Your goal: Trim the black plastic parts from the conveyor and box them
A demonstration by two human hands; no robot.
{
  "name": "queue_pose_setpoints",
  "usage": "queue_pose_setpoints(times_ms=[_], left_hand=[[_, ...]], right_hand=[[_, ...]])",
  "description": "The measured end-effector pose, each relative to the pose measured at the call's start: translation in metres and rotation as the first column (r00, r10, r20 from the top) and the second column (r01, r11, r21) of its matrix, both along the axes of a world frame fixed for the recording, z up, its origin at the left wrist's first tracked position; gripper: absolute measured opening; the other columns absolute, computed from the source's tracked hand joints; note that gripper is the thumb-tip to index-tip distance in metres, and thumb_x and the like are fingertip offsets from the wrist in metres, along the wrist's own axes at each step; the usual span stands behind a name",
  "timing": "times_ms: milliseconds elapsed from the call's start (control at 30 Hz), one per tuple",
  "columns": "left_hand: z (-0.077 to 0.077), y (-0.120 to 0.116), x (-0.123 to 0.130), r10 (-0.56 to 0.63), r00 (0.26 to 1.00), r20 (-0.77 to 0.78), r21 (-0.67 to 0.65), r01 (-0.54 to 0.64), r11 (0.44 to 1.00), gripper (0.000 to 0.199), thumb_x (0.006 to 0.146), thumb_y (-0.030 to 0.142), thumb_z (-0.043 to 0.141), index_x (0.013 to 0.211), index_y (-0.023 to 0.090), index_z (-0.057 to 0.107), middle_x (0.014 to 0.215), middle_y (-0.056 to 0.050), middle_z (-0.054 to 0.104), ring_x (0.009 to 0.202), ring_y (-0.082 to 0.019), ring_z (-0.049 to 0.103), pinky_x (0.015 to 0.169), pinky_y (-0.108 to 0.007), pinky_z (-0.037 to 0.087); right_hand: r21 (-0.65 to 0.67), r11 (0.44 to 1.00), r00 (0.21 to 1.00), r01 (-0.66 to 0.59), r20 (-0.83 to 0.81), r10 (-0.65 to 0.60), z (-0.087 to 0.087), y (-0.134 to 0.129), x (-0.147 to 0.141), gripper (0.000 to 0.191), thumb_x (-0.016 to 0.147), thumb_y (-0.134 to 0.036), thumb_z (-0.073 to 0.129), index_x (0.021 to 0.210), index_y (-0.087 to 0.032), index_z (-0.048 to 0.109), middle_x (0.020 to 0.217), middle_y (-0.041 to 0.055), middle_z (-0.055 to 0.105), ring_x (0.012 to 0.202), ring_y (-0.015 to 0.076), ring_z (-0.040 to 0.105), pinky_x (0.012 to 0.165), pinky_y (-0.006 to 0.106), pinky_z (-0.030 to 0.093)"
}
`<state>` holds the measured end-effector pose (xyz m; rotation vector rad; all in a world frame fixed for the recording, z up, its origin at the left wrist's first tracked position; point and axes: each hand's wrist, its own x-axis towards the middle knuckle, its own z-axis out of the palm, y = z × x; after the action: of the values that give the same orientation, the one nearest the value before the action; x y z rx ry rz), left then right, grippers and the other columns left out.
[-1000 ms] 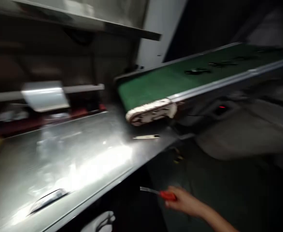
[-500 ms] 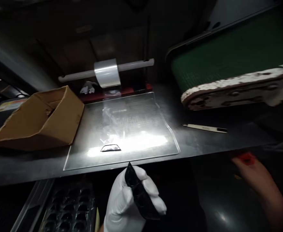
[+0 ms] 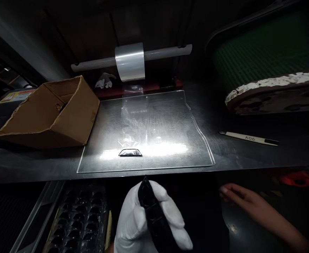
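Note:
My left hand, in a white glove, is closed around a long, dark, curved piece with a pointed tip, held just below the bench's front edge. My bare right hand is at the lower right, its fingers loosely apart with nothing visible in them. On the glass plate near its front lies a small trapezoid piece with a black outline. A strip of clear film runs from the film roll onto the plate.
A cardboard box stands left of the plate. A cutter-like pen marked A06 lies to its right, below a green belt. A tray of black parts sits lower left. A red object is at the right.
My right hand has moved left, away from the red object. My left hand still grips the dark piece. The view has shifted, so the bench things appear higher and mostly further right.

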<state>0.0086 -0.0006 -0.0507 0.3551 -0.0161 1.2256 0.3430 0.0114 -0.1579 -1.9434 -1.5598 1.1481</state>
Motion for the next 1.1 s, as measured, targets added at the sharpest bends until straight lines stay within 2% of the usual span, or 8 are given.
queue_pose_setpoints(times_ms=[133, 267, 400, 567, 700, 867, 967, 1100], left_hand=[[-0.002, 0.003, -0.004, 0.072, 0.983, -0.171, -0.032, -0.079, 0.996, 0.037, 0.107, 0.043, 0.059, 0.132, 0.017, 0.067, 0.112, -0.005, 0.082, 0.09, -0.015, 0.081, 0.075, -0.019, 0.063], [-0.002, 0.007, -0.008, 0.099, 0.936, -0.337, -0.15, -0.157, 0.976, 0.026, 0.097, 0.04, 0.074, 0.119, 0.026, 0.076, 0.107, -0.002, 0.08, 0.089, -0.017, 0.08, 0.083, -0.026, 0.063], [-0.009, 0.005, -0.015, 0.202, 0.865, -0.46, -0.158, -0.303, 0.94, 0.027, 0.091, 0.037, 0.08, 0.116, 0.027, 0.077, 0.116, -0.004, 0.079, 0.099, -0.022, 0.078, 0.095, -0.033, 0.061], [-0.019, -0.003, -0.026, 0.26, 0.76, -0.596, -0.15, -0.424, 0.893, 0.026, 0.087, 0.038, 0.083, 0.109, 0.025, 0.079, 0.115, -0.007, 0.079, 0.107, -0.027, 0.074, 0.104, -0.043, 0.058], [-0.02, -0.003, -0.03, 0.334, 0.692, -0.64, -0.143, -0.534, 0.833, 0.025, 0.09, 0.035, 0.08, 0.111, 0.023, 0.078, 0.117, -0.007, 0.078, 0.117, -0.025, 0.07, 0.114, -0.038, 0.051], [-0.01, 0.003, -0.03, 0.281, 0.861, -0.424, -0.244, -0.408, 0.88, 0.021, 0.09, 0.04, 0.08, 0.107, 0.028, 0.081, 0.109, -0.001, 0.081, 0.109, -0.021, 0.075, 0.113, -0.037, 0.052], [-0.003, 0.007, -0.031, 0.275, 0.876, -0.397, -0.277, -0.4, 0.874, 0.019, 0.088, 0.044, 0.083, 0.101, 0.03, 0.082, 0.095, 0.001, 0.082, 0.095, -0.021, 0.078, 0.111, -0.04, 0.055], [0.0, 0.011, -0.033, 0.275, 0.856, -0.438, -0.281, -0.421, 0.863, 0.027, 0.084, 0.048, 0.086, 0.101, 0.028, 0.082, 0.099, -0.002, 0.081, 0.105, -0.027, 0.076, 0.109, -0.043, 0.055]], right_hand=[[-0.058, 0.959, 0.959, -0.276, -0.079, 0.272, 0.06, 0.0, -0.031, 0.029, 0.099, -0.052, 0.064, 0.1, -0.027, 0.079, 0.095, 0.0047, 0.079, 0.088, 0.0239, 0.076, 0.076, 0.029, 0.061], [0.32, 0.865, 0.9, -0.387, -0.073, 0.43, 0.127, 0.015, -0.075, 0.008, 0.098, -0.03, 0.069, 0.105, -0.031, 0.074, 0.102, 0.0013, 0.077, 0.093, 0.0185, 0.075, 0.077, 0.024, 0.06], [0.557, 0.708, 0.795, -0.434, -0.133, 0.592, 0.164, 0.031, -0.134, 0.019, 0.096, -0.018, 0.071, 0.112, -0.027, 0.07, 0.095, -0.0009, 0.072, 0.083, 0.0113, 0.071, 0.072, 0.019, 0.057], [0.568, 0.592, 0.731, -0.572, 0.025, 0.682, 0.17, 0.039, -0.184, 0.01, 0.1, -0.019, 0.066, 0.108, -0.019, 0.072, 0.089, 0.0005, 0.069, 0.078, 0.0116, 0.064, 0.069, 0.023, 0.053], [0.552, 0.594, 0.752, -0.585, 0.097, 0.651, 0.168, 0.042, -0.2, 0.011, 0.099, -0.015, 0.064, 0.104, -0.021, 0.071, 0.089, -0.0023, 0.068, 0.077, 0.0099, 0.064, 0.071, 0.023, 0.051], [0.502, 0.608, 0.759, -0.615, 0.168, 0.629, 0.169, 0.043, -0.212, 0.008, 0.097, -0.019, 0.063, 0.095, -0.025, 0.068, 0.083, -0.0059, 0.066, 0.071, 0.0093, 0.063, 0.07, 0.027, 0.048], [0.426, 0.636, 0.749, -0.644, 0.181, 0.638, 0.172, 0.045, -0.219, 0.012, 0.098, -0.024, 0.06, 0.086, -0.025, 0.066, 0.075, -0.0052, 0.063, 0.062, 0.0102, 0.06, 0.059, 0.029, 0.044], [0.409, 0.653, 0.758, -0.637, 0.179, 0.628, 0.176, 0.049, -0.228, 0.021, 0.097, -0.027, 0.059, 0.077, -0.024, 0.063, 0.066, -0.0045, 0.06, 0.051, 0.0098, 0.054, 0.047, 0.029, 0.035]])
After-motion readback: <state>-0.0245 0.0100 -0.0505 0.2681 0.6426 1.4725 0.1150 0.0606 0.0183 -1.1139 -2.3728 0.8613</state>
